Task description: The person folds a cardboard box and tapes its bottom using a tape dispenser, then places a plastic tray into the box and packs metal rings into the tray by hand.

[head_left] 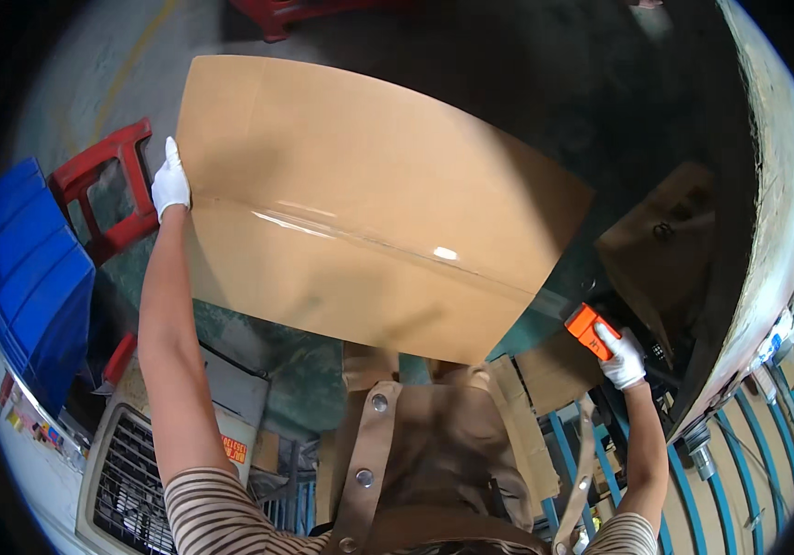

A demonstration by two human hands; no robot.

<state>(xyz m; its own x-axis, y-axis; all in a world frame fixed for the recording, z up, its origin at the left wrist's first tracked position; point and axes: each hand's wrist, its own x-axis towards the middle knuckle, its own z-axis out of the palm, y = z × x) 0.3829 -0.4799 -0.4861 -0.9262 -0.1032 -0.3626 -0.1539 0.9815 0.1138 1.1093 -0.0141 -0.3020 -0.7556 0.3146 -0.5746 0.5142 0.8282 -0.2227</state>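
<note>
A large brown cardboard box fills the middle of the view, with a strip of clear tape running along its centre seam. My left hand, in a white glove, grips the box's left edge with the thumb pointing up. In my right hand, also gloved in white, is an orange tape dispenser, just off the box's lower right corner. A clear tape strip stretches between the dispenser and the box edge.
At the left stand a red plastic stool and a blue plastic container. A roller conveyor with blue bars lies at the lower right. Another cardboard box sits in shadow at the right. A grated machine is at the lower left.
</note>
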